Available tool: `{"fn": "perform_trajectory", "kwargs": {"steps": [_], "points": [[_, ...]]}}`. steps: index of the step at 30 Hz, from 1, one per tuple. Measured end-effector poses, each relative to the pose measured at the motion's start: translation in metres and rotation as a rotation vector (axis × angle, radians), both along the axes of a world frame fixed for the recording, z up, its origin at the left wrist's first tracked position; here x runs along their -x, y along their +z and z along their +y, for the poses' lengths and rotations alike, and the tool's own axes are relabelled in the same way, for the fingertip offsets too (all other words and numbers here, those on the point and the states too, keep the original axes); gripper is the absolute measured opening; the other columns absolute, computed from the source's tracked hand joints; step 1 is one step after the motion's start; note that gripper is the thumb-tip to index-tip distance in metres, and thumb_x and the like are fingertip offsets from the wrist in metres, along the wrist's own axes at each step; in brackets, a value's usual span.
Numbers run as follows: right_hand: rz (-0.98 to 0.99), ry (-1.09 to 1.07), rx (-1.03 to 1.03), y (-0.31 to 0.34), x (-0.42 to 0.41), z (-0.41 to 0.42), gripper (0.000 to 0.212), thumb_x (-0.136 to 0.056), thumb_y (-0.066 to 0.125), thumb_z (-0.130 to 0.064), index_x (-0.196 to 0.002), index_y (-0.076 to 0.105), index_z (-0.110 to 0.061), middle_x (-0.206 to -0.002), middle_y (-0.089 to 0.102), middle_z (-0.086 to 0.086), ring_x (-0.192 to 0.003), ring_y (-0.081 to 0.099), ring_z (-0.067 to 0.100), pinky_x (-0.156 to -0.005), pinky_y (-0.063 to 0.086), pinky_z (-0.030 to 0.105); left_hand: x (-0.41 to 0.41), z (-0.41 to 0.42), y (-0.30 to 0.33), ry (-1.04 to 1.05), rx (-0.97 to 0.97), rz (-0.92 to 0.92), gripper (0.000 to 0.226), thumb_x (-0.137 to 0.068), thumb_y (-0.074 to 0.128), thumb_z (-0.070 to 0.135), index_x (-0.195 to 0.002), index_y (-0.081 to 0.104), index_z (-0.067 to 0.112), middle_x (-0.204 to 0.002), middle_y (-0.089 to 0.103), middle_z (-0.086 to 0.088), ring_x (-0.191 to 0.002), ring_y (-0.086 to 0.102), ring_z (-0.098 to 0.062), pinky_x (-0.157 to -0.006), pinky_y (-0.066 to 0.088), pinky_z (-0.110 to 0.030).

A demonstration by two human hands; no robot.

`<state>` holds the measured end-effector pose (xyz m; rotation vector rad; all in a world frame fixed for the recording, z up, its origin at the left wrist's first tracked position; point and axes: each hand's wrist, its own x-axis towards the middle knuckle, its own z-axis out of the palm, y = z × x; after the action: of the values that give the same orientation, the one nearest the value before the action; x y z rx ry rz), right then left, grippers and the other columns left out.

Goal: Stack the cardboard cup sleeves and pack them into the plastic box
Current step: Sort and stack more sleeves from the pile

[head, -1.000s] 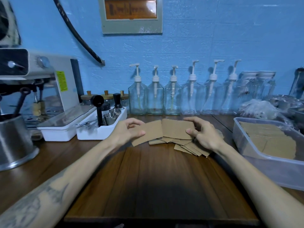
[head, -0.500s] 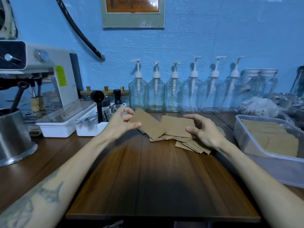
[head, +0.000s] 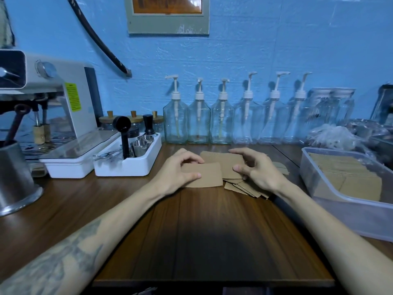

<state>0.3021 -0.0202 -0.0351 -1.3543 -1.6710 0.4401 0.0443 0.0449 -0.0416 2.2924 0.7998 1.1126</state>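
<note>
Cardboard cup sleeves [head: 232,166] lie in a loose, fanned heap on the wooden desk [head: 212,231], straight ahead of me, with their corners sticking out every way, so they will not go into the box as they are. I have my left hand [head: 180,171] pinched on a single sleeve [head: 207,176], thumb on top and fingers along its far edge, held flat and low beside the heap so I can lay it square onto the others. My right hand [head: 257,171] rests curled on the heap, fingertips pressing the top sheet, I think to keep the pile from sliding while I line things up; it presses and does not lift anything. To my right stands the plastic box [head: 319,188], near enough to reach, already holding flat sleeves, so I judge the packing well begun but this heap not yet stacked.
</note>
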Motion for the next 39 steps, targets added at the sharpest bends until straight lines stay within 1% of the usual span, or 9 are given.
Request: {"fn": "perform_trajectory", "kwargs": {"steps": [4,9,13,15,19,26,29,34,39], "points": [[-0.004,0.060,0.020,0.001,0.007,-0.002,0.045,-0.090,0.070,-0.008,-0.129,0.062,-0.028,-0.094,0.063,0.006,-0.065,0.056,0.015,-0.068,0.054,0.028,-0.004,-0.001,-0.008,0.063,0.039,-0.055,0.064,-0.073,0.085,0.014,-0.123,0.046,0.023,-0.126,0.045,-0.002,-0.112,0.054,-0.002,-0.091,0.038,-0.006],[-0.054,0.097,0.040,0.000,0.015,-0.004,0.049,-0.094,0.064,-0.005,-0.135,0.059,-0.031,-0.084,0.058,-0.006,-0.066,0.056,0.013,-0.071,0.055,0.030,-0.012,-0.003,-0.008,0.039,0.100,-0.026,0.089,-0.078,0.082,0.020,-0.146,0.026,0.030,-0.147,0.032,0.004,-0.129,0.042,-0.010,-0.102,0.034,-0.022],[-0.023,0.122,0.110,0.002,0.021,-0.008,0.055,-0.096,0.050,0.004,-0.140,0.054,-0.030,-0.083,0.061,-0.017,-0.069,0.059,0.014,-0.076,0.053,0.025,-0.012,-0.001,-0.009,0.032,0.070,0.021,0.082,-0.082,0.078,0.025,-0.147,0.029,0.034,-0.143,0.037,0.005,-0.135,0.036,-0.008,-0.113,0.030,-0.030],[-0.030,0.118,0.135,0.004,0.024,-0.009,0.056,-0.094,0.049,0.002,-0.140,0.054,-0.030,-0.097,0.066,-0.007,-0.072,0.061,0.014,-0.076,0.052,0.025,-0.013,0.000,-0.010,0.031,0.054,0.053,0.072,-0.084,0.076,0.026,-0.144,0.037,0.032,-0.133,0.042,0.006,-0.128,0.042,-0.010,-0.110,0.035,-0.032],[-0.027,0.126,0.104,0.002,0.030,-0.011,0.049,-0.092,0.070,-0.019,-0.137,0.055,-0.029,-0.091,0.070,0.015,-0.079,0.066,0.031,-0.081,0.054,0.041,-0.013,0.001,-0.009,0.042,0.005,0.059,0.069,-0.082,0.078,0.034,-0.142,0.045,0.029,-0.132,0.048,0.008,-0.125,0.046,-0.009,-0.103,0.038,-0.027],[-0.009,0.096,0.080,-0.008,0.030,-0.005,0.046,-0.086,0.076,-0.020,-0.127,0.059,-0.036,-0.101,0.066,0.030,-0.089,0.066,0.040,-0.087,0.054,0.054,-0.006,0.001,-0.007,0.034,-0.004,0.062,0.045,-0.084,0.076,0.031,-0.125,0.060,0.024,-0.120,0.058,0.007,-0.110,0.054,-0.002,-0.096,0.042,-0.019],[-0.024,0.067,0.074,-0.008,0.031,-0.005,0.044,-0.087,0.075,-0.020,-0.126,0.061,-0.035,-0.092,0.069,0.026,-0.080,0.068,0.034,-0.083,0.053,0.050,-0.004,0.000,-0.008,0.038,-0.026,0.078,0.043,-0.085,0.075,0.032,-0.124,0.061,0.025,-0.118,0.058,0.007,-0.109,0.054,-0.001,-0.092,0.039,-0.012],[-0.050,0.060,0.063,-0.008,0.030,-0.005,0.041,-0.088,0.073,-0.022,-0.123,0.062,-0.041,-0.097,0.070,0.022,-0.091,0.068,0.036,-0.088,0.054,0.054,-0.004,-0.001,-0.007,0.063,0.029,0.026,0.037,-0.080,0.080,0.035,-0.112,0.064,0.025,-0.104,0.068,0.014,-0.097,0.062,0.003,-0.081,0.047,-0.016],[-0.071,0.044,0.041,-0.008,0.032,-0.004,0.046,-0.078,0.076,-0.047,-0.121,0.062,-0.045,-0.099,0.072,0.012,-0.090,0.067,0.030,-0.085,0.054,0.053,-0.006,-0.002,-0.007,0.064,0.038,0.031,0.037,-0.078,0.080,0.036,-0.110,0.064,0.027,-0.102,0.067,0.018,-0.095,0.061,0.008,-0.077,0.044,-0.010]]}}
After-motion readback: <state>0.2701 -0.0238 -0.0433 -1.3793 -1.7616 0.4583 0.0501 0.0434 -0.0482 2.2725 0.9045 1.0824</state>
